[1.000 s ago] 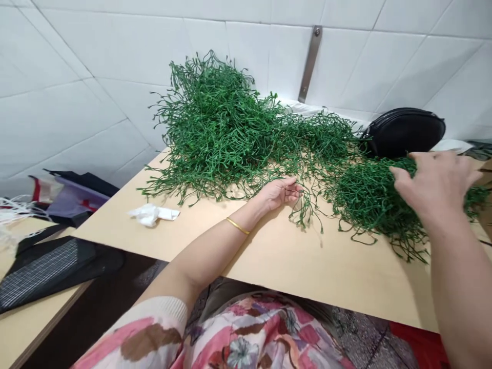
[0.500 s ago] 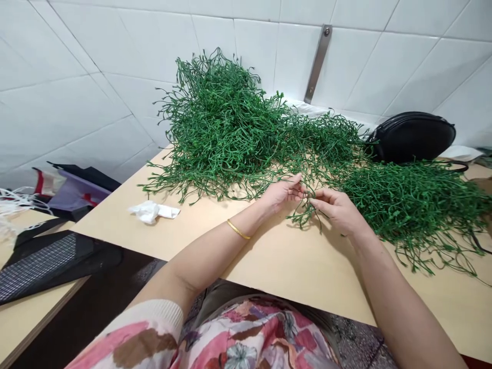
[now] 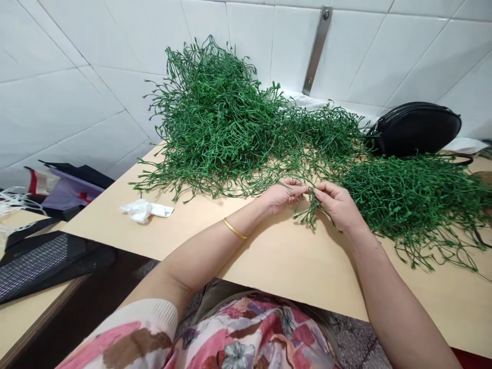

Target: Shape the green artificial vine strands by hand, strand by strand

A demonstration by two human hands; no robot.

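Note:
Over the front of the pale table, my two hands meet at a small bunch of thin green artificial stems. My left hand is closed, thumb and fingertips pinching the stems. My right hand pinches the same bunch from the right side, its fingertips nearly touching the left ones. Knobbly ends of the bunch hang down below the fingers. Behind my hands rises a big tangled heap of green stems, and a second, flatter pile of stems lies to the right of my right hand.
A crumpled white tissue lies at the table's left. At the back right stands a black bag against the stems. A metal bracket is fixed to the tiled wall. Lower left, a black mesh item rests on another surface.
My left thumb has come down onto the fingertips, and both hands have drawn closer together on the small bunch. The camera view has shifted slightly.

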